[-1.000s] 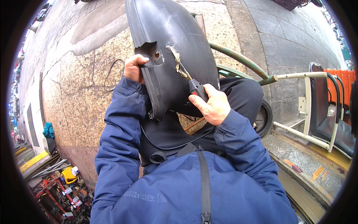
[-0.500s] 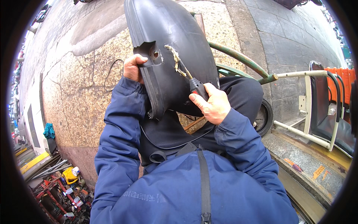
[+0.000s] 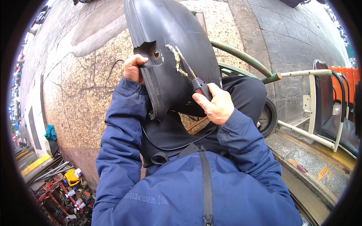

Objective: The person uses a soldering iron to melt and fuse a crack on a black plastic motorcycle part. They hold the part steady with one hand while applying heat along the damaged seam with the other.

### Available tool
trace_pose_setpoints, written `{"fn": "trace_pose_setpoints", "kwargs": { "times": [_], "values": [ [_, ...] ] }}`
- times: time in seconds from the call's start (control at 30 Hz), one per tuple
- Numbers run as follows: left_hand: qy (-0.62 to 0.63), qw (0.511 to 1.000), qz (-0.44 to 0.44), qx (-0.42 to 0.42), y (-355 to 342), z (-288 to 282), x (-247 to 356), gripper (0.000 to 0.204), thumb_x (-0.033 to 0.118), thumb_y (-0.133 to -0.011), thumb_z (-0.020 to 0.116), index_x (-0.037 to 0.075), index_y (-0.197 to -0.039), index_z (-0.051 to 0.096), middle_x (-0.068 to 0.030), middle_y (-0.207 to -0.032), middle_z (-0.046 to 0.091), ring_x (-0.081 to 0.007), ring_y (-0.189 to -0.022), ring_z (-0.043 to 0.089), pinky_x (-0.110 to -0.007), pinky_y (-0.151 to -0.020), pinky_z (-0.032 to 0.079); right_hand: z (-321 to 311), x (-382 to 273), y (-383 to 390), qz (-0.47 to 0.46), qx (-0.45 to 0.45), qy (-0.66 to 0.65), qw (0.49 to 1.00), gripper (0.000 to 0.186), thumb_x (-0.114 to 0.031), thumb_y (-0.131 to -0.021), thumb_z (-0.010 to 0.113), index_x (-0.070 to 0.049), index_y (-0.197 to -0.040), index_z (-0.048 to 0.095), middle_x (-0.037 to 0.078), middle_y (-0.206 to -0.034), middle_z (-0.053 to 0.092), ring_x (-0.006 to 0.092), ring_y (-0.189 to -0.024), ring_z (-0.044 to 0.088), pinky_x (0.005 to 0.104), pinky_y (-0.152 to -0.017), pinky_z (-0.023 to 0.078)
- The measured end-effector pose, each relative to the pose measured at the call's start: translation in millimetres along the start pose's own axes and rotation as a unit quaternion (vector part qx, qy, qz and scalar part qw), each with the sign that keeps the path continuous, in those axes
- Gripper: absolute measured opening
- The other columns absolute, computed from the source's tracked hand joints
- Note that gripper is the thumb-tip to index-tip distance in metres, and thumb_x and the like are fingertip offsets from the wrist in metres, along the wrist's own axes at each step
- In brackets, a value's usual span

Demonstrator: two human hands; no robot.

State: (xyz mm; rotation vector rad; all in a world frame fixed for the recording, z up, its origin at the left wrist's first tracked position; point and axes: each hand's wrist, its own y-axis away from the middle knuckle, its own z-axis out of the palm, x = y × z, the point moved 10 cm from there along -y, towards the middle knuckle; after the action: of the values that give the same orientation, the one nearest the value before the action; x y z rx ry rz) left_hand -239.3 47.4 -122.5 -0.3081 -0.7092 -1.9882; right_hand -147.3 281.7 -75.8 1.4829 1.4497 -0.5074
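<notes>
Mottled stone paving (image 3: 83, 98) spreads left of the black shell (image 3: 188, 37), which lies over the person's lap (image 3: 247, 94). At the shell's left edge, the left hand (image 3: 133, 68) grips the rim, thumb on top, other fingers mostly hidden. Over the shell's lower right part, the right hand (image 3: 218, 105) has its fingers wrapped around a dark-handled tool (image 3: 200, 87), its shaft angled toward a rough pale streak (image 3: 177, 60) on the shell. Well right of the shell stands a metal-framed chair (image 3: 321, 101).
</notes>
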Motion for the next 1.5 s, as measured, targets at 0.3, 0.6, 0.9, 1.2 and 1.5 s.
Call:
{"fn": "trace_pose_setpoints", "kwargs": {
  "times": [0.3,0.6,0.9,1.2,1.5],
  "values": [
    [0.003,1.0,-0.002,-0.026,-1,2,0,0.049,0.014,-0.078,0.053,-0.011,-0.119,0.061,-0.0256,-0.108,0.071,-0.0385,-0.093,0.072,-0.049,-0.087,0.061,3,3,1,0.004,-0.003,-0.012,1.0,0.045,-0.042,-0.092,0.076,0.0,-0.104,0.065,0.02,-0.072,0.067,0.0351,-0.067,0.069,0.0429,-0.065,0.053],
    [-0.007,1.0,0.006,-0.006,-3,-4,2,0.052,0.013,-0.077,0.053,-0.01,-0.123,0.06,-0.0246,-0.111,0.07,-0.0382,-0.095,0.072,-0.049,-0.089,0.06,3,1,0,-0.016,0.007,-0.008,1.0,0.045,-0.042,-0.092,0.076,0.0,-0.101,0.065,0.021,-0.071,0.067,0.0356,-0.066,0.069,0.0436,-0.064,0.052],
    [-0.01,0.999,0.03,-0.01,-1,2,6,0.057,0.012,-0.074,0.054,-0.009,-0.127,0.059,-0.0245,-0.112,0.069,-0.0389,-0.098,0.071,-0.05,-0.091,0.059,5,1,2,-0.002,0.001,-0.011,1.0,0.044,-0.042,-0.092,0.076,0.0,-0.102,0.065,0.02,-0.07,0.066,0.0354,-0.064,0.068,0.0433,-0.063,0.052],
    [-0.008,0.999,0.019,-0.029,1,3,9,0.058,0.013,-0.075,0.053,-0.011,-0.128,0.057,-0.0263,-0.114,0.069,-0.0399,-0.1,0.07,-0.051,-0.093,0.059,7,-2,1,-0.002,-0.003,-0.016,1.0,0.045,-0.042,-0.092,0.076,0.0,-0.103,0.065,0.021,-0.071,0.067,0.0369,-0.067,0.069,0.0438,-0.065,0.053],
    [0.002,1.0,0.018,-0.025,3,3,11,0.059,0.013,-0.075,0.052,-0.011,-0.129,0.057,-0.0266,-0.114,0.069,-0.0405,-0.099,0.071,-0.051,-0.093,0.059,9,-1,2,0.0,-0.006,0.025,1.0,0.04,-0.036,-0.094,0.077,-0.001,-0.108,0.066,0.011,-0.077,0.067,0.018,-0.068,0.063,0.0341,-0.067,0.051]
  ]
}}
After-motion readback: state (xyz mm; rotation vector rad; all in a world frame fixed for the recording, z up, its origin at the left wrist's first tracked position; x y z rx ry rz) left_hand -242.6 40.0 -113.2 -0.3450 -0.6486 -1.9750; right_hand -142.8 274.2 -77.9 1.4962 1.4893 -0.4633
